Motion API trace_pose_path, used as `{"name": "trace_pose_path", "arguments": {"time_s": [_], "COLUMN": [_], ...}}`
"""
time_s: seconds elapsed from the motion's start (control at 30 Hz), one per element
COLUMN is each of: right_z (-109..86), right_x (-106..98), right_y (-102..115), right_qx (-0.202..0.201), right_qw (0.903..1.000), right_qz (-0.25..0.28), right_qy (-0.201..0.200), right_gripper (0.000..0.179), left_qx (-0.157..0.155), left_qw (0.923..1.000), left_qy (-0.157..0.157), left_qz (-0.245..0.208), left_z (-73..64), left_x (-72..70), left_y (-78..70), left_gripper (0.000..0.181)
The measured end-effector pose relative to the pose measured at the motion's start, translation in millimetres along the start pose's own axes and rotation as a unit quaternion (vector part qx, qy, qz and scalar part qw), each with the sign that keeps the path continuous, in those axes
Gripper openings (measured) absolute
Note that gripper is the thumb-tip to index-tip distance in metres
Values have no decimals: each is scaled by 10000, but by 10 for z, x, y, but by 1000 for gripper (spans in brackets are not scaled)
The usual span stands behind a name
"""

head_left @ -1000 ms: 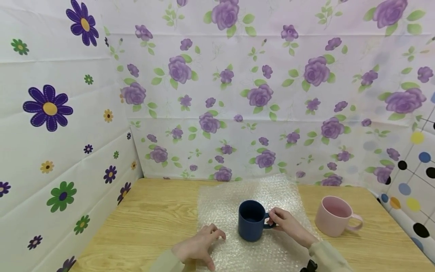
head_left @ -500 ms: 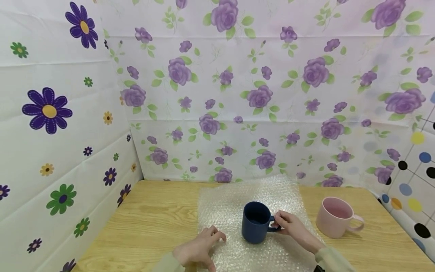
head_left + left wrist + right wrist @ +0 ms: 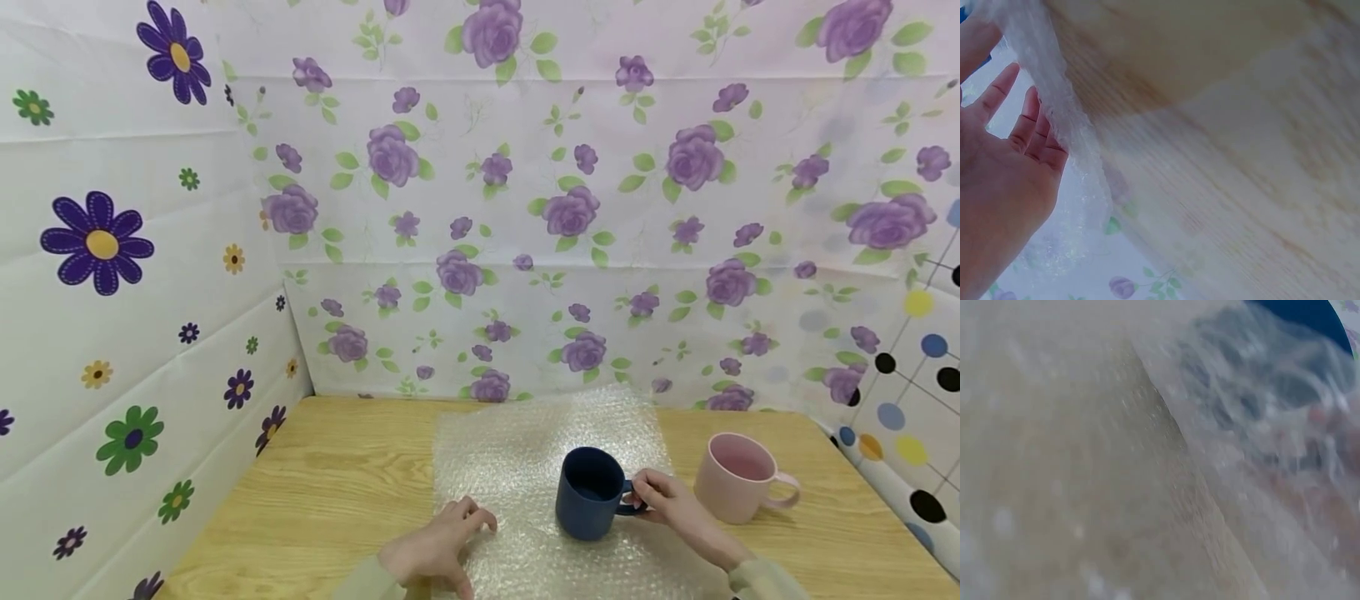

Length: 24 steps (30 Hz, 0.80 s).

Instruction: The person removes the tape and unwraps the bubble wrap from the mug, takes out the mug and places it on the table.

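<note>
A dark blue mug (image 3: 588,493) is upright over a sheet of bubble wrap (image 3: 517,450) in the head view. My right hand (image 3: 678,508) grips its handle from the right side. My left hand (image 3: 442,542) rests at the left edge of the wrap, fingers spread and slightly bent, with nothing held. In the left wrist view, the left hand (image 3: 1010,162) shows relaxed fingers beside the wrap's edge (image 3: 1060,87). In the right wrist view, cloudy bubble wrap (image 3: 1235,444) overlaps part of the blue mug (image 3: 1304,322) and blurred fingers.
A pink mug (image 3: 737,479) with its handle to the right stands on the wooden table (image 3: 360,450), just right of the wrap. Behind rises a white curtain (image 3: 420,325) with purple roses, and flower-patterned sheeting (image 3: 150,333) hangs along the left.
The blue mug has shifted right across the bubble wrap, with my right hand on its handle, closer to the pink mug. My left hand has stayed in place.
</note>
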State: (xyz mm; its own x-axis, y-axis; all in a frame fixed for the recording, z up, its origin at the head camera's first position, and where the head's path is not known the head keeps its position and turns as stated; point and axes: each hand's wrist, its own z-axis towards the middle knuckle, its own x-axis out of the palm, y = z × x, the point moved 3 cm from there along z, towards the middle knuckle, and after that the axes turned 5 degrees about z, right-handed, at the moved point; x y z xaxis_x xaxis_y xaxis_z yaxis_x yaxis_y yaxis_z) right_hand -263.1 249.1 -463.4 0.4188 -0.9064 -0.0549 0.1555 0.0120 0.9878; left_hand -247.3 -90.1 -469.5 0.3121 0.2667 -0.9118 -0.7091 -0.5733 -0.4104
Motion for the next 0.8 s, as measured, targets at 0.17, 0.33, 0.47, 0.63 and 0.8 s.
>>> {"name": "trace_pose_path", "arguments": {"time_s": [0.17, 0.33, 0.47, 0.63, 0.8], "right_z": [-128, -290, -430, -577, -671], "right_x": [-139, -330, -488, -620, -709], "right_y": [48, 83, 104, 148, 212], "right_qx": [163, -208, -312, -369, -330], "right_qw": [9998, 9997, 9977, 9890, 9873], "right_qz": [39, 156, 562, 1256, 1327], "right_qy": [-90, 0, 215, 687, 812], "right_gripper": [33, 29, 22, 23, 27], "left_qx": [31, 72, 70, 0, -53], "left_qw": [10000, 9999, 10000, 10000, 9999], "left_qy": [-46, -72, -49, -76, -55], "left_qz": [-28, -12, -17, -21, -78], "left_z": [2, -5, -12, -15, -8], "left_x": [8, 3, 1, -17, -20], "left_y": [6, 7, 0, -6, -6], "left_gripper": [77, 76, 75, 76, 76]}}
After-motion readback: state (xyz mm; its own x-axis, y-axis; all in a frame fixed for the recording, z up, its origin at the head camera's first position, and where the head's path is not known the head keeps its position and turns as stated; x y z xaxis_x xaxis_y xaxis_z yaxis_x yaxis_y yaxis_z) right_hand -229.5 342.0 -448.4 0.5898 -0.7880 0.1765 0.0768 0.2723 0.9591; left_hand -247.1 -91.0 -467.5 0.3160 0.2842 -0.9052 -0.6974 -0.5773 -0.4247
